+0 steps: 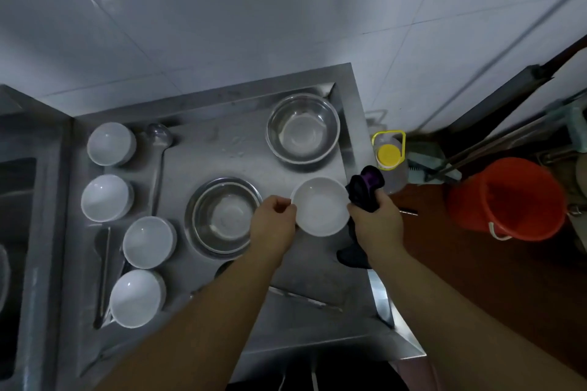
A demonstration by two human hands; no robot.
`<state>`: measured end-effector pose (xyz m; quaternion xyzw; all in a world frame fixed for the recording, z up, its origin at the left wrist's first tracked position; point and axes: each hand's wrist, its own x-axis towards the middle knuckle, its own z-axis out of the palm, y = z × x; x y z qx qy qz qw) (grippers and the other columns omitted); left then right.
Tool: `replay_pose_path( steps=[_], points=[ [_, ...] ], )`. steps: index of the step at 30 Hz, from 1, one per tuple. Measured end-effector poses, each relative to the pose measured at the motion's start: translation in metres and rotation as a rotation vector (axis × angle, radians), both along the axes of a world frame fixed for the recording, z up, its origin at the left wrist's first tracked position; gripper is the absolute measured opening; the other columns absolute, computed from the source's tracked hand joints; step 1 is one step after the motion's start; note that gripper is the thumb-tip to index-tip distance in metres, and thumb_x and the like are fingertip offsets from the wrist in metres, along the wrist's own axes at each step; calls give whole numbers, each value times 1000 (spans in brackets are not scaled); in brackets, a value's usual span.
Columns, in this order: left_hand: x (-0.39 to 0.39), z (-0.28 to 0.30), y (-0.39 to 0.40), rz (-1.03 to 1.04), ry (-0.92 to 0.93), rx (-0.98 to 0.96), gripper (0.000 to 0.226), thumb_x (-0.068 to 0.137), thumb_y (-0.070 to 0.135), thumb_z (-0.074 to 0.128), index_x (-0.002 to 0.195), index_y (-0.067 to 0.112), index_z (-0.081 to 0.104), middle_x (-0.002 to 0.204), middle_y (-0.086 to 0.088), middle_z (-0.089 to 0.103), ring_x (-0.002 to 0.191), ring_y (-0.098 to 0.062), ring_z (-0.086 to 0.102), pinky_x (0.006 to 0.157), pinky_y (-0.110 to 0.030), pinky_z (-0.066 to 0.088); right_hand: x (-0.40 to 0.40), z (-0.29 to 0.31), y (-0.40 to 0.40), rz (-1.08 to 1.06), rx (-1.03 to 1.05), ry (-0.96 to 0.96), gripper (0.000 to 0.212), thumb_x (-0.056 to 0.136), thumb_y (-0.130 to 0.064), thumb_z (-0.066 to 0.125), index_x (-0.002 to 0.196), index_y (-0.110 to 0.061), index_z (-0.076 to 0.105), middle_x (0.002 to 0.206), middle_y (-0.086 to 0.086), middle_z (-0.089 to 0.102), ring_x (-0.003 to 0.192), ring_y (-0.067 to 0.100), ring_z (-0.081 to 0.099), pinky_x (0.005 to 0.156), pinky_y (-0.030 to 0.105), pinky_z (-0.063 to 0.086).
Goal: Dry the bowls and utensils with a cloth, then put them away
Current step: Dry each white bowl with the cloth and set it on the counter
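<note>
Both forearms reach to twelve o'clock: left hand [275,220] pinches a smooth white round bowl [320,206]; right hand [378,221] grips a crumpled dark cloth [365,187].

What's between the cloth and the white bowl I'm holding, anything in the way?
Nothing visible. The left hand pinches the white bowl at its rim, and the dark cloth, gripped by the right hand, sits right against the bowl's opposite edge.

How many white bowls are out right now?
5. Four white bowls sit along the counter's left side; the fifth is held by the left hand. None seem hidden.
</note>
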<state>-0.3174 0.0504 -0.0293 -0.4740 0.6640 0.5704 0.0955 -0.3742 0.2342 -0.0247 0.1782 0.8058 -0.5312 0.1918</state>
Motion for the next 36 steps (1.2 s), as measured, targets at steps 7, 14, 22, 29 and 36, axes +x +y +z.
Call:
replay_pose_path(
  steps=[7,14,22,29,36],
  points=[
    [-2,-19,4,-56,-38,-160,6,95,27,66,91,29,69,92,9,75,89,-21,75,86,-51,64,-4,-16,-5,66,29,26,33,91,-6,70,84,-35,56,75,11,61,65,21,50,50,15,36],
    [-5,-26,2,-96,-47,-242,5,95,29,65,91,30,69,92,10,74,88,-22,75,87,-49,63,-8,-22,-3,121,44,53,29,92,-9,73,88,-34,58,69,-4,57,57,-2,56,49,14,38],
    [1,-14,-2,-141,-78,-267,20,99,28,63,118,24,69,106,6,73,96,-22,72,91,-46,62,5,-16,30,83,154,38,15,92,-33,75,94,-31,61,75,-11,65,72,5,63,59,24,45],
    [44,17,-21,-377,-72,-437,22,97,27,63,116,21,71,107,3,71,92,-17,64,81,-30,48,36,12,31,232,136,133,18,92,-28,73,87,-28,56,70,5,61,63,13,58,60,32,43],
    [113,40,-65,-557,-165,-556,16,98,32,61,109,23,68,107,-1,71,95,-24,69,82,-37,55,84,35,-14,525,139,192,12,91,-18,72,88,-22,60,74,2,60,70,22,59,60,37,44]
  ],
)
